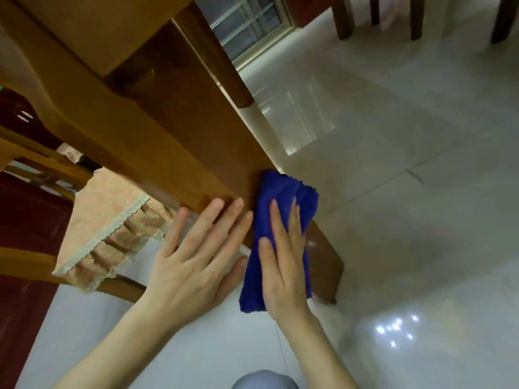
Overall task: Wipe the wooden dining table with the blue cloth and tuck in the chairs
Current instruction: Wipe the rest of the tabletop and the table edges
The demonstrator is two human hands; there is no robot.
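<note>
The folded deep-blue terry cloth [283, 189] lies flat against a broad leg panel of the brown wooden dining table [182, 130], low down near where the panel meets the floor. The panel slants across the view from upper left to lower right.

The right hand [283, 265] rests on top of the cloth with straight fingers held close together, pressing it onto the wood; nothing is pinched. The left hand [193, 254] lies just beside it, palm down and fingers fanned apart, fingertips on the edge of the panel and the thumb touching the cloth's side. Both bare forearms reach in from the bottom of the view.

The wood is smooth and varnished, with a faint shine below the cloth. The cloth has a nubby pile and a wavy stitched edge.

To the left stands a wooden chair with curved rails [123, 289], carrying a pale pink patterned cushion [112, 203] with a checked frill and cream lace trim. The glossy white tiled floor [407, 192] reflects light. Dark wooden furniture legs [344, 18] stand at the top right, near a white-grilled window [247, 26].
</note>
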